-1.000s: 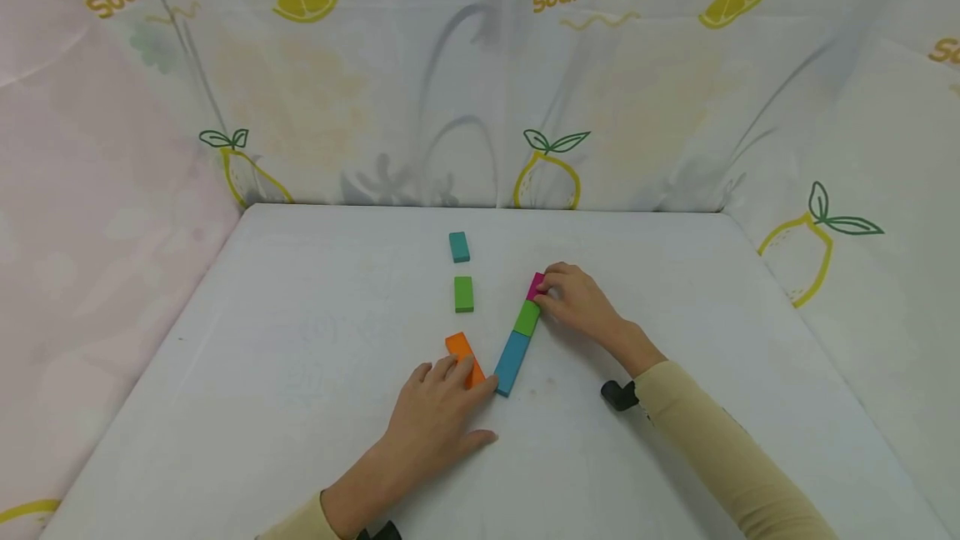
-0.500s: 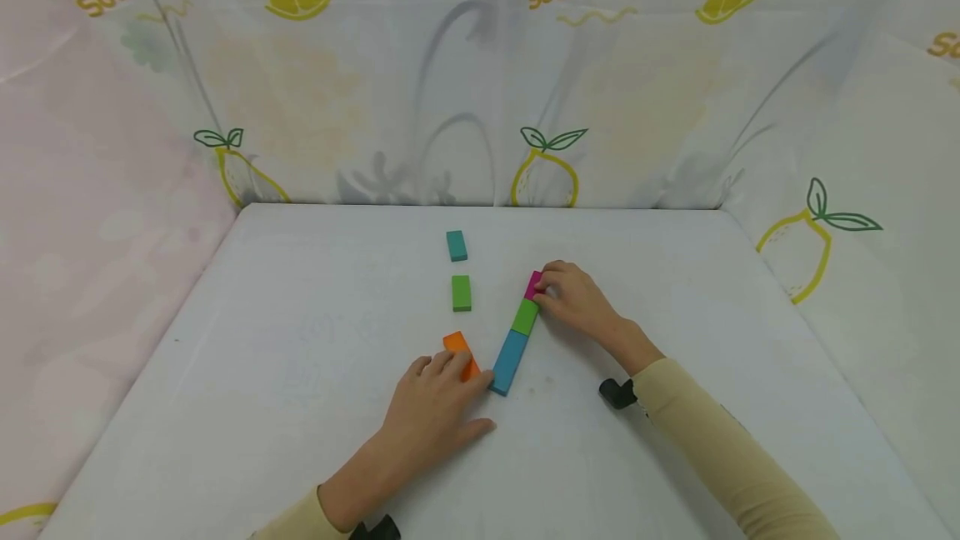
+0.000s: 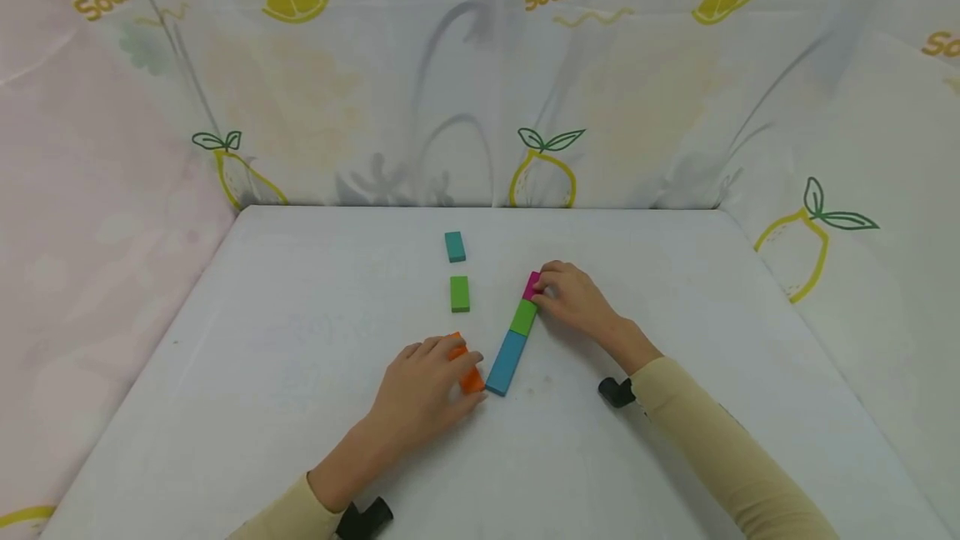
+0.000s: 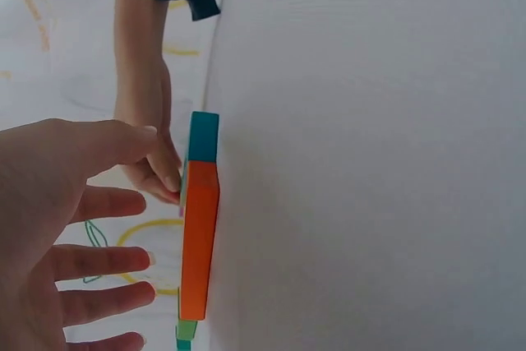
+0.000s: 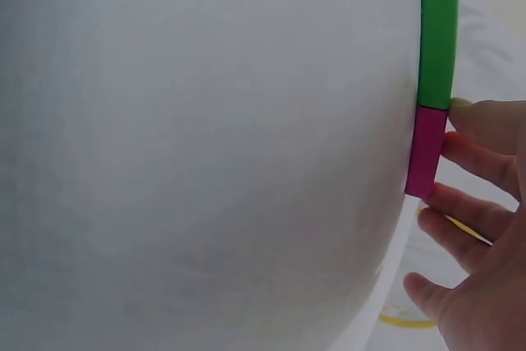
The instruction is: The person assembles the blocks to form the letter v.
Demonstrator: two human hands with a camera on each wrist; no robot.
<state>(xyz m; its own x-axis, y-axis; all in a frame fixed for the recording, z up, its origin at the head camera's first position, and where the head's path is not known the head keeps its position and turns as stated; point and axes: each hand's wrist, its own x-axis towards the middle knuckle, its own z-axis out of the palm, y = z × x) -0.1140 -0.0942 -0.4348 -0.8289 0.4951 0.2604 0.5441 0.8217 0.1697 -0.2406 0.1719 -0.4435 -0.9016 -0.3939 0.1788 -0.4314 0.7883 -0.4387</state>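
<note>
Three blocks form a slanting row on the white table: a blue block nearest me, a green block, then a pink block at the far end. My right hand pinches the pink block, with the thumb near its joint with the green one and fingertips at its side and end in the right wrist view. An orange block slants leftward, its near end by the blue block's near end. Around the orange block my left hand hovers with fingers spread and thumb apart; the left wrist view shows a gap.
A loose green block lies beyond the orange one, with a teal block farther back. The white table ends at a lemon-printed cloth behind. Black wrist cameras stick out below both forearms.
My left hand has lifted off the orange block and drawn back left, its thumb now near the block's near end. The right hand stays at the pink block.
</note>
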